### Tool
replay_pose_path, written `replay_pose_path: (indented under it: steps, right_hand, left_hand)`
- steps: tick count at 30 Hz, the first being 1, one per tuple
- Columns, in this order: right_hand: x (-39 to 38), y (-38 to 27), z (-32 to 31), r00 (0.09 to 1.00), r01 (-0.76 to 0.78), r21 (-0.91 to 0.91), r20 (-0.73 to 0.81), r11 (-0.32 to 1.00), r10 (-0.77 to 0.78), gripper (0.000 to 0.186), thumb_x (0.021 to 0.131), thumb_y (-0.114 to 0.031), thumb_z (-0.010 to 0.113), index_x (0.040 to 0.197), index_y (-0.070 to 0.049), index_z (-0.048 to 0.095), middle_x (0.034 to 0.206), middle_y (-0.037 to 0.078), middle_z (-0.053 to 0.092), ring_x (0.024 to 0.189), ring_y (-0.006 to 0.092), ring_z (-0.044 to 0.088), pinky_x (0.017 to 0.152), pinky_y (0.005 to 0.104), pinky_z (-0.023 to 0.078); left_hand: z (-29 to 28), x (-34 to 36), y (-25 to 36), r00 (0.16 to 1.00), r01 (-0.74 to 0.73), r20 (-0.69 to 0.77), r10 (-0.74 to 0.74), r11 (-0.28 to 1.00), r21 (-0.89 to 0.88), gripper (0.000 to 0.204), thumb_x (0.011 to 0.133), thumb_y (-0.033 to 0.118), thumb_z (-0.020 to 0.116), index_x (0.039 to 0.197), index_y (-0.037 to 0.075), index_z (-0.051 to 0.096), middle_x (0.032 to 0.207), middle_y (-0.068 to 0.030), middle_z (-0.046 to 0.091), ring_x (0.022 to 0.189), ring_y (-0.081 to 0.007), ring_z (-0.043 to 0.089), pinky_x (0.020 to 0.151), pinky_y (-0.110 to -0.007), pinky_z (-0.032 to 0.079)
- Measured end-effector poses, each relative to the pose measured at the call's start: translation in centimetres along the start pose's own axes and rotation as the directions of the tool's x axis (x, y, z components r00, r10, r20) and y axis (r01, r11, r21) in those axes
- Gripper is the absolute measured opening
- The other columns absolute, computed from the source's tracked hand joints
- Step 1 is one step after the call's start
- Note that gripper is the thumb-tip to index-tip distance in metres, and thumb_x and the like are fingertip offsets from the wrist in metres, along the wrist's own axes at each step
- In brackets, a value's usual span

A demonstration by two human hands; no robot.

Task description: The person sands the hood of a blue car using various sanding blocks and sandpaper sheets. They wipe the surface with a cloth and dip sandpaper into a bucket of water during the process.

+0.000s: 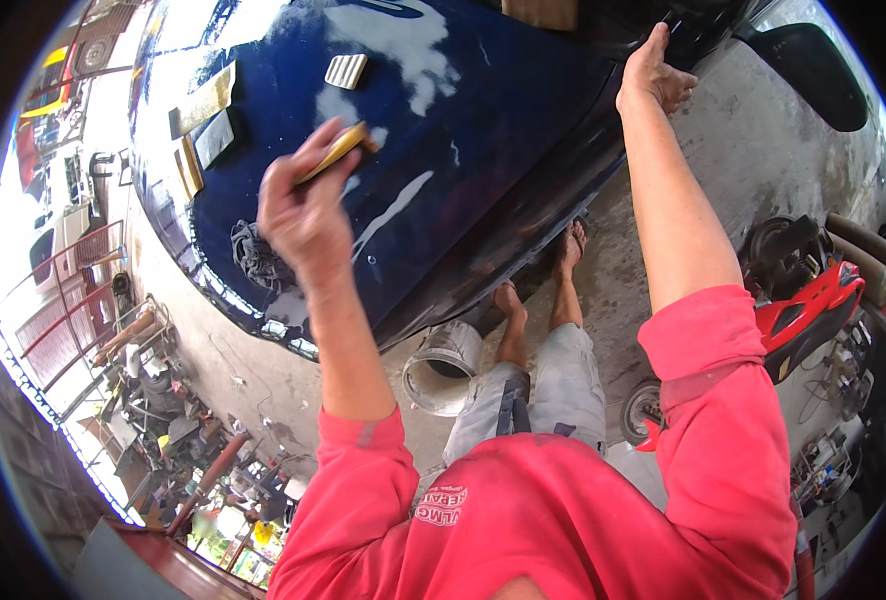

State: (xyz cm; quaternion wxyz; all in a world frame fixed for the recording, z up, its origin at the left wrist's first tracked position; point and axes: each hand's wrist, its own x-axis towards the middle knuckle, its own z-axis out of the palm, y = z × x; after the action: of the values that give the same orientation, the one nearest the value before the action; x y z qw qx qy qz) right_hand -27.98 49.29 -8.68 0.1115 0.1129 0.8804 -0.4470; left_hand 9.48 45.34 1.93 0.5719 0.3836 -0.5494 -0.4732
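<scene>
While the left hand [308, 205] grips a flat yellowish piece [339, 153] over the blue car panel [513, 130], the right hand [655, 78], half open, looks empty near the dark mirror [811, 78]

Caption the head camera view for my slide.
Left hand holding a flat yellow pad over a dark-blue metal car hood with whitish patches.

Yellowish piece [338, 153] in left hand [305, 205] over blue car hood [523, 115]
</scene>
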Motion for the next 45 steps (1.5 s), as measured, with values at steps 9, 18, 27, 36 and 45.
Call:
replay_pose_path:
  steps: [9,18,27,36,45]
  right_hand:
    - [0.7,0.7,0.7,0.999,0.012,-0.064,-0.043,0.998,-0.015,0.127,0.095,-0.083,0.059,0.171,0.009,0.014,0.172,0.033,0.031,0.16,0.0482,0.037,0.128,0.0613,0.035]
    - [1.5,0.4,1.8,0.988,-0.098,-0.125,-0.13,0.987,0.082,0.122,0.092,-0.089,0.054,0.173,-0.002,0.029,0.176,0.027,0.033,0.163,0.0441,0.032,0.134,0.0529,0.025]
    - [1.0,0.5,1.8,0.971,-0.117,-0.239,-0.232,0.964,0.06,0.119,0.092,-0.087,0.056,0.172,-0.003,0.032,0.172,0.024,0.041,0.159,0.0434,0.039,0.131,0.0528,0.03]
    - [0.4,0.6,0.2,0.999,0.006,-0.052,-0.04,0.999,-0.008,0.133,0.091,-0.093,0.052,0.172,0.006,0.017,0.177,0.032,0.023,0.165,0.0483,0.026,0.132,0.0612,0.025]
    - [0.0,0.1,0.1,0.999,0.004,-0.066,-0.046,0.998,-0.007,0.13,0.093,-0.09,0.052,0.172,0.006,0.017,0.178,0.031,0.024,0.165,0.0478,0.025,0.13,0.063,0.027]
  left_hand:
    - [1.7,-5.9,-2.8,0.566,-0.68,0.707,-0.424,0.244,0.691,0.1,0.103,0.054,0.066,0.165,-0.014,0.028,0.174,-0.0402,0.018,0.164,-0.0548,0.019,0.122,-0.056,0.044]
    - [6.9,-2.3,-4.2,0.478,-0.769,0.826,-0.299,0.311,0.558,0.095,0.104,0.061,0.061,0.161,-0.013,0.041,0.172,-0.0341,0.034,0.161,-0.0487,0.034,0.118,-0.051,0.048]
    - [11.4,-1.4,-6.5,0.45,-0.841,0.87,-0.199,0.234,0.488,0.099,0.105,0.064,0.058,0.162,-0.015,0.036,0.172,-0.0368,0.031,0.161,-0.0496,0.033,0.125,-0.051,0.041]
    - [5.7,-2.8,-5.6,0.457,-0.834,0.791,-0.406,0.114,0.54,0.107,0.104,0.067,0.058,0.163,-0.018,0.031,0.173,-0.0395,0.026,0.164,-0.0502,0.027,0.131,-0.052,0.031]
    - [4.0,-1.9,-2.4,0.359,-0.832,0.718,-0.596,0.145,0.536,0.109,0.101,0.063,0.064,0.164,-0.017,0.026,0.175,-0.0376,0.023,0.165,-0.0502,0.02,0.134,-0.054,0.021]
